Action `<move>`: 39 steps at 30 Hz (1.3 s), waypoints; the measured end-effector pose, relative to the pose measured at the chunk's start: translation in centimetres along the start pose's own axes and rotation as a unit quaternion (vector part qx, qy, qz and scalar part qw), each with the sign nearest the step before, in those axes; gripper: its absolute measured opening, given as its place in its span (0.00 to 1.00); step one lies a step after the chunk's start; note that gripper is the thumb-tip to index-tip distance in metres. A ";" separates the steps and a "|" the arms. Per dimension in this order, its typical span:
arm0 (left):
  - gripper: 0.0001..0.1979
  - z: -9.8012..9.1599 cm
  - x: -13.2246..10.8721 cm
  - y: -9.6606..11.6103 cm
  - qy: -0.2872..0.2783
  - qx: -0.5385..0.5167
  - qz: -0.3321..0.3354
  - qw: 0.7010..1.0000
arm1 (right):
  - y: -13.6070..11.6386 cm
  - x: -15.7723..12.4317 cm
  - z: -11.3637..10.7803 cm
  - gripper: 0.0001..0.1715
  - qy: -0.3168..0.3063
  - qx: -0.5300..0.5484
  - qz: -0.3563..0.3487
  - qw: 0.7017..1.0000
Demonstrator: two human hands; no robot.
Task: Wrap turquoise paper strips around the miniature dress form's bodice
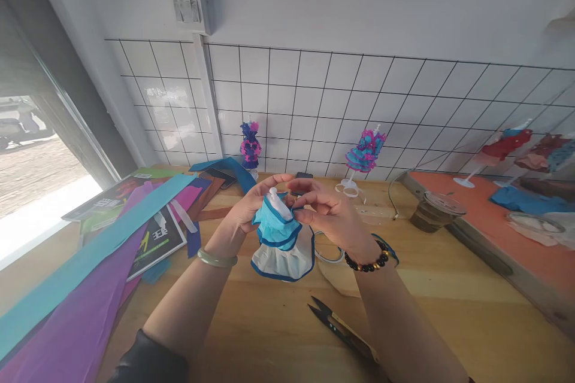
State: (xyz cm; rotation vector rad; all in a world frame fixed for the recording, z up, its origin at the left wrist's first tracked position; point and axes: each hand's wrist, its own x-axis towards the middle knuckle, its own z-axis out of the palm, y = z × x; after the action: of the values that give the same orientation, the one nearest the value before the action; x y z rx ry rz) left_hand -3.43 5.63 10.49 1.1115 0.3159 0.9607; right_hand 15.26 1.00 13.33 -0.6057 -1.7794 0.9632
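Observation:
A small dress form [274,192] wears a light blue top layer [274,228] over a white skirt [283,260] with dark blue edging. Wrapped round the left side and back of the form is my left hand [249,206], its fingers closed on it. My right hand [321,209] is at the other side, thumb and fingers pinching the blue edging near the form's shoulder. Fingertips of both hands come close together behind the form. Black thread snips [341,330] lie on the wooden table below my right hand.
Paper strips [112,245] and magazines [157,239] cover the table's left. Two dressed forms [250,146] [366,151] stand by the tiled wall. A white ring [329,248] lies beside the skirt; a dark cup [433,212] is at right, near an orange surface [503,245].

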 end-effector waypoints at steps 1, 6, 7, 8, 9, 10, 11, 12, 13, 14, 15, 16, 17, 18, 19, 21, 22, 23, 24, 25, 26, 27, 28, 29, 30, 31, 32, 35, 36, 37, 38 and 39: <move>0.30 0.0 -0.1 0.1 -0.009 -0.001 -0.002 1.000 | -0.1 0.0 0.0 0.04 -0.009 0.003 -0.003 1.000; 0.33 -0.1 -0.3 0.3 -0.063 -0.022 -0.012 0.998 | -0.7 -0.2 0.3 0.05 -0.044 0.005 -0.010 0.999; 0.33 -0.1 -0.3 0.4 -0.072 -0.025 -0.013 0.997 | -0.8 -0.2 0.3 0.05 -0.047 0.002 -0.010 0.999; 0.34 -0.1 -0.3 0.4 -0.081 -0.027 -0.013 0.996 | -0.9 -0.2 0.3 0.05 -0.049 0.000 -0.010 0.999; 0.34 -0.1 -0.3 0.5 -0.090 -0.029 -0.013 0.995 | -1.1 -0.3 0.4 0.05 -0.052 -0.002 -0.011 0.999; 0.34 -0.1 -0.3 0.5 -0.099 -0.032 -0.013 0.994 | -1.2 -0.3 0.4 0.06 -0.053 -0.003 -0.013 0.999; 0.35 0.0 -0.3 0.6 -0.106 -0.033 -0.014 0.994 | -1.3 -0.3 0.4 0.06 -0.054 -0.006 -0.016 0.998; 0.35 0.0 -0.3 0.6 -0.113 -0.032 -0.016 0.993 | -1.4 -0.4 0.4 0.06 -0.055 -0.010 -0.018 0.998; 0.35 0.0 -0.3 0.6 -0.117 -0.030 -0.016 0.992 | -1.5 -0.4 0.4 0.07 -0.056 -0.015 -0.020 0.998; 0.36 0.0 -0.3 0.7 -0.120 -0.027 -0.016 0.992 | -1.6 -0.4 0.4 0.07 -0.056 -0.020 -0.023 0.998; 0.36 0.1 -0.3 0.7 -0.122 -0.023 -0.016 0.992 | -1.7 -0.4 0.4 0.07 -0.057 -0.025 -0.024 0.998; 0.35 0.2 -0.4 0.8 -0.123 -0.019 -0.017 0.992 | -1.7 -0.4 0.4 0.07 -0.059 -0.032 -0.025 0.997; 0.35 0.2 -0.5 0.8 -0.123 -0.015 -0.019 0.992 | -1.8 -0.4 0.5 0.07 -0.059 -0.038 -0.026 0.997; 0.34 0.3 -0.5 0.9 -0.122 -0.013 -0.022 0.992 | -1.8 -0.4 0.5 0.08 -0.060 -0.044 -0.027 0.997; 0.33 0.4 -0.6 0.9 -0.119 -0.011 -0.026 0.992 | -1.9 -0.4 0.5 0.08 -0.060 -0.049 -0.027 0.997; 0.32 0.6 -0.7 1.0 -0.114 -0.011 -0.034 0.993 | -1.9 -0.5 0.5 0.08 -0.060 -0.057 -0.026 0.996; 0.32 0.6 -0.7 1.0 -0.113 -0.010 -0.036 0.993 | -2.0 -0.5 0.5 0.08 -0.061 -0.060 -0.023 0.996; 0.33 0.7 -0.7 1.0 -0.111 -0.009 -0.035 0.993 | -2.0 -0.6 0.5 0.08 -0.062 -0.063 -0.020 0.996; 0.33 0.7 -0.7 1.0 -0.109 -0.007 -0.035 0.993 | -2.1 -0.6 0.5 0.09 -0.061 -0.064 -0.017 0.996; 0.33 0.6 -0.7 1.0 -0.108 -0.004 -0.035 0.994 | -2.1 -0.6 0.5 0.09 -0.059 -0.066 -0.015 0.996; 0.32 0.6 -0.7 1.0 -0.106 -0.003 -0.035 0.994 | -2.2 -0.6 0.6 0.10 -0.058 -0.069 -0.013 0.996; 0.32 0.5 -0.7 0.9 -0.103 -0.002 -0.035 0.994 | -2.3 -0.6 0.6 0.11 -0.055 -0.072 -0.013 0.996; 0.31 0.4 -0.7 0.9 -0.102 -0.003 -0.036 0.994 | -2.4 -0.7 0.7 0.11 -0.051 -0.072 -0.012 0.996; 0.30 0.3 -0.7 0.9 -0.102 -0.006 -0.036 0.994 | -2.4 -0.7 0.8 0.12 -0.046 -0.070 -0.009 0.996; 0.28 0.3 -0.7 0.9 -0.103 -0.008 -0.035 0.994 | -2.5 -0.7 0.8 0.12 -0.043 -0.068 -0.003 0.997; 0.27 0.2 -0.7 0.9 -0.102 -0.010 -0.032 0.994 | -2.5 -0.7 0.8 0.12 -0.040 -0.064 0.003 0.997; 0.26 0.2 -0.7 0.9 -0.100 -0.011 -0.030 0.994 | -2.5 -0.7 0.8 0.12 -0.038 -0.059 0.008 0.997; 0.24 0.4 -0.8 0.9 -0.084 -0.003 -0.031 0.996 | -2.4 -0.7 0.8 0.11 -0.043 -0.055 0.010 0.998; 0.24 0.4 -0.8 0.9 -0.079 0.000 -0.030 0.996 | -2.4 -0.7 0.8 0.11 -0.044 -0.056 0.005 0.997; 0.24 0.5 -0.8 0.9 -0.076 0.001 -0.029 0.997 | -2.4 -0.7 0.7 0.11 -0.043 -0.060 -0.001 0.997; 0.24 0.5 -0.8 0.9 -0.075 -0.001 -0.028 0.997 | -2.3 -0.6 0.7 0.11 -0.041 -0.066 -0.006 0.997; 0.24 0.6 -0.8 0.9 -0.075 -0.005 -0.028 0.997 | -2.3 -0.6 0.7 0.12 -0.039 -0.072 -0.011 0.997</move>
State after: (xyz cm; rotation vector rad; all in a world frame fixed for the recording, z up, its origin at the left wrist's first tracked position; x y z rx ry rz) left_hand -3.92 4.78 11.32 1.1542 0.2177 0.8238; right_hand 14.96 -1.00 14.80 -0.6441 -1.9339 0.8581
